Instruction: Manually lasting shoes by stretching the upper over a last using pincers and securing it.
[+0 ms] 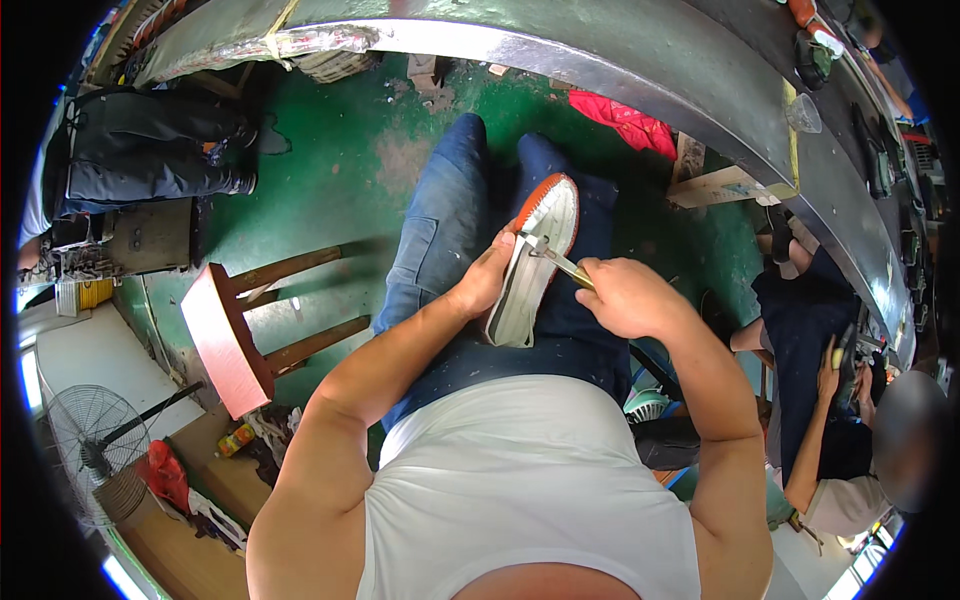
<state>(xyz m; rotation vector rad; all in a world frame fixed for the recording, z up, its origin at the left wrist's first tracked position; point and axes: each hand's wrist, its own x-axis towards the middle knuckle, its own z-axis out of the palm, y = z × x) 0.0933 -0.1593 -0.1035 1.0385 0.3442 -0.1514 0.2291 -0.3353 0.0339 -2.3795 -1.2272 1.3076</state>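
Note:
A shoe (512, 310) lies across my thighs with its pale grey-white underside up and its toe pointing away. Orange-red edging runs round the toe. My left hand (487, 274) is closed on the shoe's left side, the thumb near its middle. In my closed right hand (630, 297) is a slim hand tool (564, 264) with a metal head and a yellowish handle; its exact kind is unclear. The tool's metal end touches or hovers just over the middle of the underside, close to my left thumb.
A dark workbench (640, 62) curves across the far side and right. Red cloth (625, 122) lies beneath it. To my left are a wooden stool (226, 340), a fan (95, 440) and a standing person's dark trousers (150, 145). Another person (835, 460) works at right.

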